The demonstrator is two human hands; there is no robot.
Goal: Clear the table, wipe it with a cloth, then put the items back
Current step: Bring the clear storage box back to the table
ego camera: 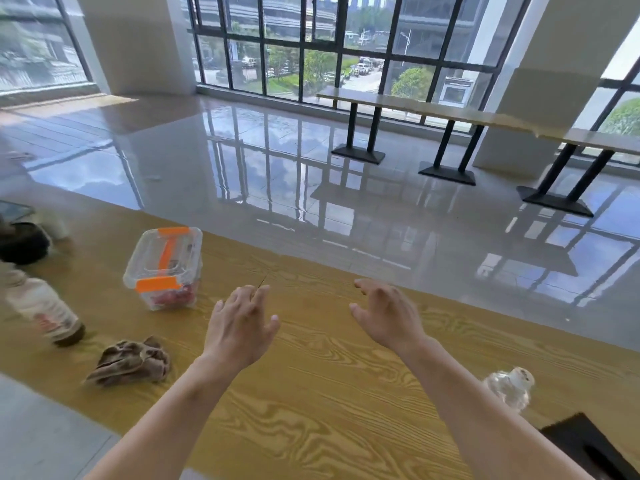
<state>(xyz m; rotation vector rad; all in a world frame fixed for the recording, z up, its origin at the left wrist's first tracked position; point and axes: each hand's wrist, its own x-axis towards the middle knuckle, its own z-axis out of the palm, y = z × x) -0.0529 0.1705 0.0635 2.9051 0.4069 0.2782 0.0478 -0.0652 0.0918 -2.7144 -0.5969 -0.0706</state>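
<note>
Both my hands hover over the middle of the yellow wood-grain table (329, 393), fingers spread, holding nothing. My left hand (240, 323) is right of a clear plastic box (162, 268) with orange latches and red contents. My right hand (389, 313) is about a hand's width further right. A crumpled brown cloth (131, 362) lies near the table's front left edge. A bottle (45, 310) with a white label and dark liquid stands at the left. A crumpled clear plastic bottle (509, 388) lies to the right of my right forearm.
A dark bag-like object (20, 242) and a phone-like slab (14, 211) sit at the far left. A black flat item (588, 445) lies at the bottom right corner. Beyond the table is glossy floor, with long benches (450, 114) on black legs by the windows.
</note>
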